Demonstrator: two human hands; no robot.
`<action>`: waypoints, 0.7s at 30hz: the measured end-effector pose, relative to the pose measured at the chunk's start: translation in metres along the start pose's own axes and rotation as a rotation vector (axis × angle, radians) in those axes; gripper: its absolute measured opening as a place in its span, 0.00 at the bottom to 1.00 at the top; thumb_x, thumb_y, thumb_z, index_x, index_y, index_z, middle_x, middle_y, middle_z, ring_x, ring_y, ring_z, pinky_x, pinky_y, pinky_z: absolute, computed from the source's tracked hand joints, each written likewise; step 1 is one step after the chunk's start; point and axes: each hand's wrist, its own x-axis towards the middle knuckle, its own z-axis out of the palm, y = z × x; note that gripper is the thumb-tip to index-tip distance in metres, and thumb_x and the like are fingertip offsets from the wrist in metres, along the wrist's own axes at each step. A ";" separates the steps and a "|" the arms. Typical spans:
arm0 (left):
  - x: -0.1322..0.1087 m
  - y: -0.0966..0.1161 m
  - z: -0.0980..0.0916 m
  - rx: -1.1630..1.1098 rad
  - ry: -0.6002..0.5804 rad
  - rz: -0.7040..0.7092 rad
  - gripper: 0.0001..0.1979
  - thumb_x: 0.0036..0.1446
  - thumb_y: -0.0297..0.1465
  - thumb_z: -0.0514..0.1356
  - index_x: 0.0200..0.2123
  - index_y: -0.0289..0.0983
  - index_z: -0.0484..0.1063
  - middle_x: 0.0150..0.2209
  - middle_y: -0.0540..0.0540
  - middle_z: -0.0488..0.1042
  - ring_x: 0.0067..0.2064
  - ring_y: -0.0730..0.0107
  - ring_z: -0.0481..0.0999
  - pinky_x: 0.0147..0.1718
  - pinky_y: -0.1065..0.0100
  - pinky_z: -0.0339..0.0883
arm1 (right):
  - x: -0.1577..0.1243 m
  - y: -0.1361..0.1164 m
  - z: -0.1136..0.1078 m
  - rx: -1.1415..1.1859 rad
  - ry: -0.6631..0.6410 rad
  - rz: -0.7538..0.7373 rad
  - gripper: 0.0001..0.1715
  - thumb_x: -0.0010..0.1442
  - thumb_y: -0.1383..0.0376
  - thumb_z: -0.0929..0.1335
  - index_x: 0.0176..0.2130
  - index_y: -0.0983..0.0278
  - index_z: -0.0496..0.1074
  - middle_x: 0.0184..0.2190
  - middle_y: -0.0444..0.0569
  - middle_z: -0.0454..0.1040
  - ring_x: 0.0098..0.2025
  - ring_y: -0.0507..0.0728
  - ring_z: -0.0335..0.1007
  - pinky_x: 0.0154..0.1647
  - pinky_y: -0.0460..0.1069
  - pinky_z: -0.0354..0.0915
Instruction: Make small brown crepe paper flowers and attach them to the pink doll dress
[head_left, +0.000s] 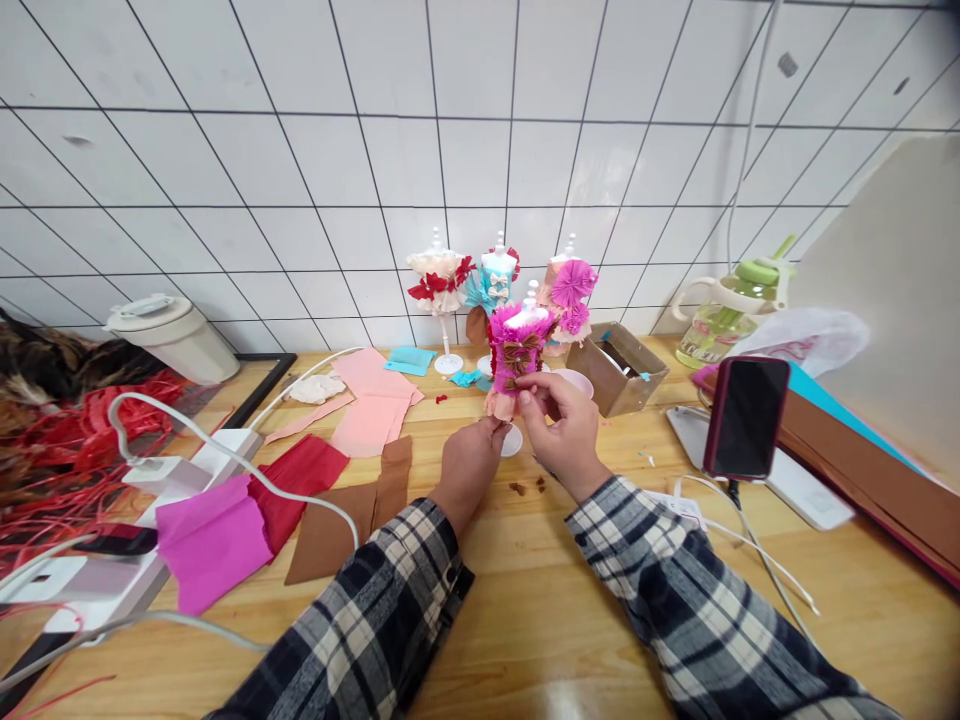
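Note:
A miniature dress form (523,325) dressed in magenta crepe paper, with brown paper pieces down its front and a peach lower part, stands in the middle. My left hand (466,468) is closed around its lower part, just above the white round base (511,441). With thumb and fingers pinched together, my right hand (564,428) presses at the lowest brown paper piece (512,383); whether a loose bit is between the fingertips I cannot make out. Behind it stand three more dress forms: one cream with red flowers (439,283), one turquoise (498,275), one peach with pink rosettes (571,290).
Crepe paper sheets in peach (367,410), magenta (214,540), red (300,490) and brown (330,530) lie left. A power strip (225,465) with cables is beyond them. A cardboard box (626,370), a propped phone (746,418) and a green-lidded bottle (739,305) stand right.

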 end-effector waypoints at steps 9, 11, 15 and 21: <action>-0.003 -0.002 -0.001 -0.042 0.021 0.056 0.17 0.63 0.40 0.48 0.44 0.38 0.71 0.38 0.42 0.78 0.39 0.62 0.77 0.37 0.68 0.63 | -0.029 -0.007 -0.006 0.115 0.194 0.077 0.10 0.58 0.66 0.63 0.42 0.60 0.62 0.19 0.36 0.52 0.18 0.49 0.51 0.20 0.45 0.53; -0.005 -0.005 -0.001 -0.107 0.044 0.093 0.15 0.62 0.38 0.51 0.46 0.38 0.70 0.41 0.42 0.78 0.42 0.63 0.76 0.39 0.68 0.64 | -0.045 -0.004 -0.006 0.065 0.132 0.087 0.10 0.57 0.66 0.62 0.42 0.61 0.63 0.19 0.36 0.54 0.18 0.49 0.52 0.21 0.45 0.54; -0.013 -0.007 -0.006 -0.128 0.110 0.077 0.18 0.60 0.35 0.52 0.52 0.37 0.67 0.45 0.42 0.76 0.46 0.62 0.75 0.44 0.67 0.64 | -0.073 0.000 -0.009 -0.096 -0.045 0.033 0.11 0.56 0.66 0.62 0.41 0.62 0.68 0.19 0.39 0.60 0.20 0.50 0.59 0.25 0.45 0.58; -0.052 -0.018 -0.040 0.057 0.155 0.113 0.17 0.61 0.32 0.48 0.48 0.38 0.71 0.45 0.42 0.76 0.48 0.60 0.70 0.50 0.62 0.60 | -0.089 -0.001 -0.019 -0.246 -0.291 0.000 0.14 0.57 0.67 0.62 0.42 0.62 0.71 0.24 0.44 0.71 0.26 0.53 0.67 0.29 0.46 0.59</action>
